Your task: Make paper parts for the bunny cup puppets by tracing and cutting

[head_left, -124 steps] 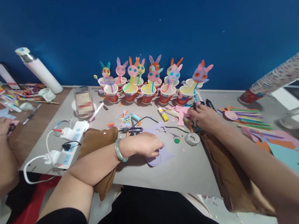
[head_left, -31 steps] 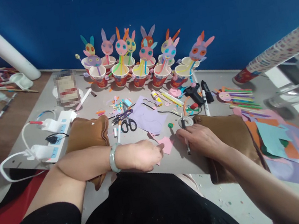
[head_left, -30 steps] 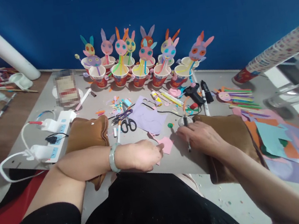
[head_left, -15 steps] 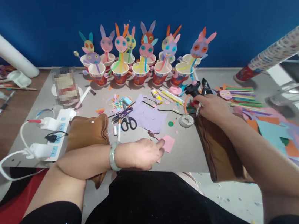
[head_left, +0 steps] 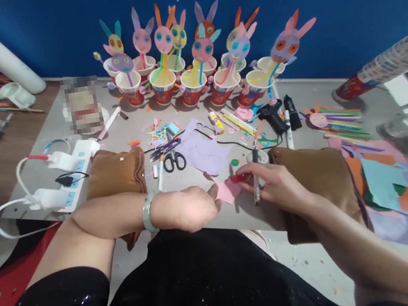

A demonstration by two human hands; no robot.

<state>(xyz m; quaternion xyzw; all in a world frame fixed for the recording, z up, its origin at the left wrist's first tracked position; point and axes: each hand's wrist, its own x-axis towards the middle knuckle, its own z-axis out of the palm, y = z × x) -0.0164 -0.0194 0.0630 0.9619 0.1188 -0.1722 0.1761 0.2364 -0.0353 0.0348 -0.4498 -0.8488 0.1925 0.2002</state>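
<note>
Between the finger and thumb of my left hand [head_left: 191,208], which wears a pale bangle, is a small piece of pink paper [head_left: 228,192] at the table's front. My right hand [head_left: 279,182] holds a pen [head_left: 256,176] with a grey, clear-looking barrel, angled between its fingers. A small red part [head_left: 237,178] shows at its fingertips, over the paper's right corner; I cannot tell what it belongs to. Behind the hands lie purple paper [head_left: 205,147] with curved cuts and black-handled scissors [head_left: 174,161]. A round container [head_left: 260,156] is partly hidden behind the pen.
Paper cups with rabbit-faced spoons [head_left: 165,84] stand along the blue wall. A black glue gun [head_left: 274,116] and a marker [head_left: 288,130] lie right of centre. Brown cushions [head_left: 117,172] flank the work area. A power strip [head_left: 79,174] is left; coloured paper [head_left: 385,182] is right.
My right hand has come left and nearer from beside the glue gun, bringing the pen to the pink paper. The left hand stays at the paper; the view has shifted slightly.
</note>
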